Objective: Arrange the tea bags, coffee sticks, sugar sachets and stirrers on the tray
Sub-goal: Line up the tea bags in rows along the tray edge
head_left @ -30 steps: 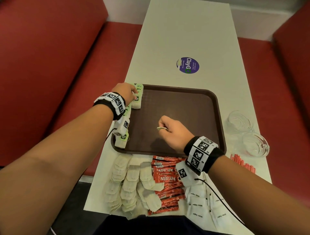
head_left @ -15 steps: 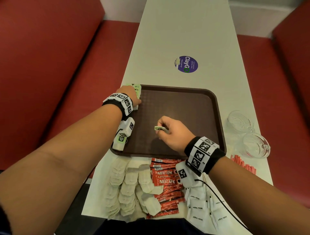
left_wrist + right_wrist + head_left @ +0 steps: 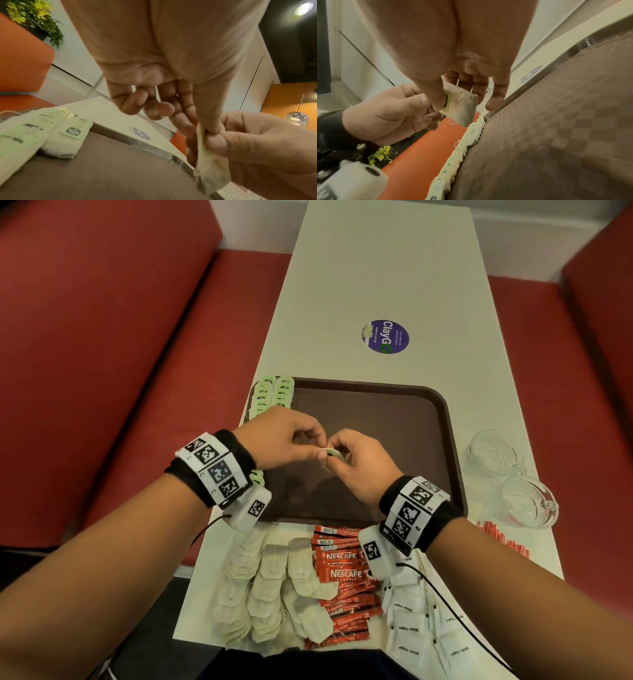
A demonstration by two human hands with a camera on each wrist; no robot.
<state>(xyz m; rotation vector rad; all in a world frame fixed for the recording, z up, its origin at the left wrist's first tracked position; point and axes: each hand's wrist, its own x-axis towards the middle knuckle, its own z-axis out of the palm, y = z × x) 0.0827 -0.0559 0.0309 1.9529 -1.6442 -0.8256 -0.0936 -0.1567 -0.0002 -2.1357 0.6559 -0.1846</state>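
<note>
Over the brown tray (image 3: 394,419) my two hands meet on one tea bag (image 3: 331,453). My left hand (image 3: 313,451) pinches its top edge between thumb and forefinger. My right hand (image 3: 337,455) pinches the same bag from the other side. In the left wrist view the tea bag (image 3: 211,171) hangs below both thumbs, and in the right wrist view the tea bag (image 3: 462,106) hangs with its string loose. A row of green-tagged tea bags (image 3: 274,395) lies along the tray's left edge.
In front of the tray lie loose tea bags (image 3: 270,577), red coffee sticks (image 3: 342,573) and white sugar sachets (image 3: 411,621). Red stirrers (image 3: 503,539) and two glass cups (image 3: 493,453) are at the right. A purple sticker (image 3: 385,336) marks the far table. Red benches flank it.
My left hand has left the row of tea bags at the tray's left edge and come to the middle, where it now pinches the tea bag that my right hand held.
</note>
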